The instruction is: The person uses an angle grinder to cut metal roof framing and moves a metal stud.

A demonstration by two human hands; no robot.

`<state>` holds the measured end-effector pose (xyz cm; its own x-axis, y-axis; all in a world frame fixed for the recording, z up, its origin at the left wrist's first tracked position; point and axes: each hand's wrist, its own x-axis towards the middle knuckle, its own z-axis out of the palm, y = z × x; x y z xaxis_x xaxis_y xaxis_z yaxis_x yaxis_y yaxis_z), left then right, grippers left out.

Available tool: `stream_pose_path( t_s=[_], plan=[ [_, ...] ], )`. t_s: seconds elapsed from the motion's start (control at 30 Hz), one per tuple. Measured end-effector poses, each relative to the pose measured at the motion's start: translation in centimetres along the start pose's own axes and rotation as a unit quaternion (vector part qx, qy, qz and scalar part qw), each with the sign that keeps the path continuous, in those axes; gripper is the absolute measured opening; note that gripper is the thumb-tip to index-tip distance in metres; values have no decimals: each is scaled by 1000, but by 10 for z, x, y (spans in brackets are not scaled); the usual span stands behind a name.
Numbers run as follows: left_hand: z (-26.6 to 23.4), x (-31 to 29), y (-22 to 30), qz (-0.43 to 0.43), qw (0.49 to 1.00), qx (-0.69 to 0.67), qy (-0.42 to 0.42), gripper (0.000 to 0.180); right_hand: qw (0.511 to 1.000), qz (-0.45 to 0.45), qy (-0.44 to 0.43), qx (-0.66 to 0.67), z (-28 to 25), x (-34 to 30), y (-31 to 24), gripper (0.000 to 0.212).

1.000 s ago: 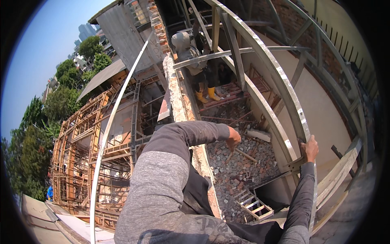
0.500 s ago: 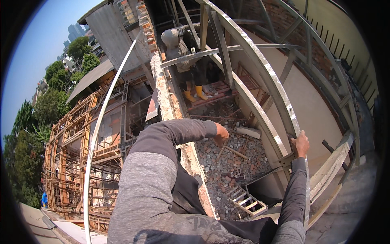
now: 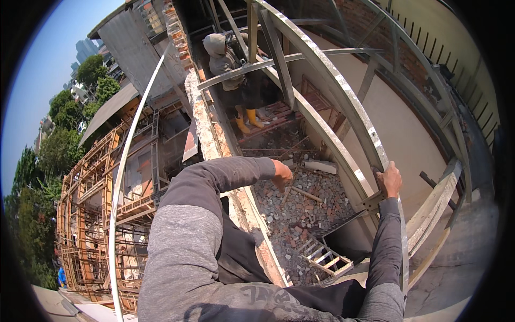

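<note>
Out over the rubble hangs my left hand point(image 3: 283, 175), its fingers loosely stretched downward and holding nothing I can see. The left sleeve bends across the broken wall top point(image 3: 208, 126). On the right, my right hand point(image 3: 390, 180) is wrapped round the edge of a curved metal truss beam point(image 3: 348, 88), close to a bolted joint plate point(image 3: 371, 201). A second curved metal bar point(image 3: 330, 131) runs alongside, joined to the beam by upright struts. My legs in dark trousers are partly seen beside the wall top.
Far below lies brick rubble point(image 3: 306, 198) with a wooden ladder-like frame point(image 3: 324, 257). A co-worker point(image 3: 228, 64) in a grey hood and yellow boots stands on planks. Bamboo scaffolding point(image 3: 88, 225) and a long pale pole point(image 3: 124, 161) are on the left; wooden planks point(image 3: 437, 212) lie right.
The view has shifted slightly, so the beams and co-worker appear further left. My right hand stays on the truss beam; my left hand still hangs over the rubble.
</note>
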<state>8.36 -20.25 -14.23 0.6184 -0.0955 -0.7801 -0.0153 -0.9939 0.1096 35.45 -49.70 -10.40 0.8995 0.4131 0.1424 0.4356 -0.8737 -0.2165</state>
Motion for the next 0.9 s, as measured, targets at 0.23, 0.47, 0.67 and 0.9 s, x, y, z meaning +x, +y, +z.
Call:
stream_pose_path(
  t_s=[0.23, 0.47, 0.67, 0.9],
  plan=[
    [-17, -8, 19, 49, 998, 20, 22, 73, 1000, 4, 21, 7, -1, -2, 13, 62],
    [-97, -82, 112, 345, 873, -210, 273, 52, 1000, -13, -4, 23, 3, 5, 13, 52],
    [-130, -166, 168, 603, 701, -332, 188, 71, 997, -12, -1, 78, 3, -3, 18, 50],
    [-152, -148, 181, 755, 549, -356, 41, 37, 998, -13, 25, 56, 12, -3, 17, 47]
  ],
)
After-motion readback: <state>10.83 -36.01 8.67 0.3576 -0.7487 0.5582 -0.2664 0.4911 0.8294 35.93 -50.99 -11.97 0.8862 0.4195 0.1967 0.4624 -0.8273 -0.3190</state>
